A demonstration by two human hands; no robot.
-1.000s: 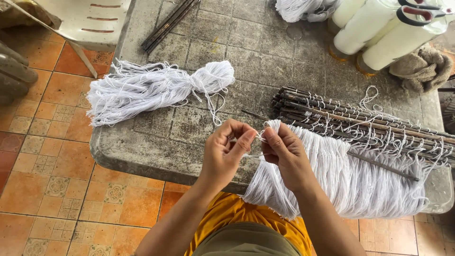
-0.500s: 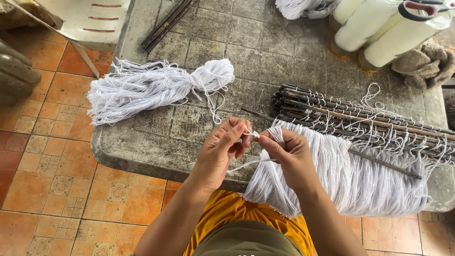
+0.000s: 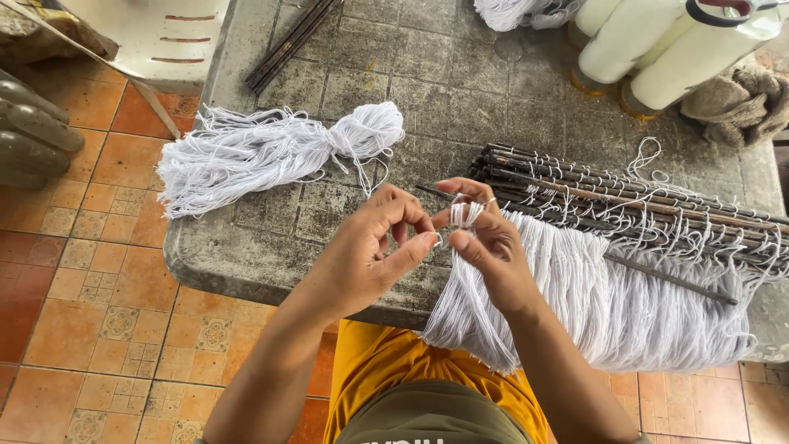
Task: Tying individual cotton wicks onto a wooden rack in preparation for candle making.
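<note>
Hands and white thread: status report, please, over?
Left hand and right hand both pinching white thread strands above the table edge. Thread fringe hangs from dark sticks. Nothing obstructing.

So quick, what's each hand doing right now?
Left hand: closed, thumb and forefinger pinching white string.
Right hand: closed, pinching the same white string at the dark stick.

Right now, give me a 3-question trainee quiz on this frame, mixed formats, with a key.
1. True or false: both hands pinch white thread beside the hanging white fringe.
2. The loose white yarn bundle lies on: A) the tiled floor B) the stone table C) the plastic chair.
3. Fill in: the fringe is knotted onto dark ____.

Key: 1 true: left hand and right hand meet at the thread. 2 B. 3 sticks.
</note>
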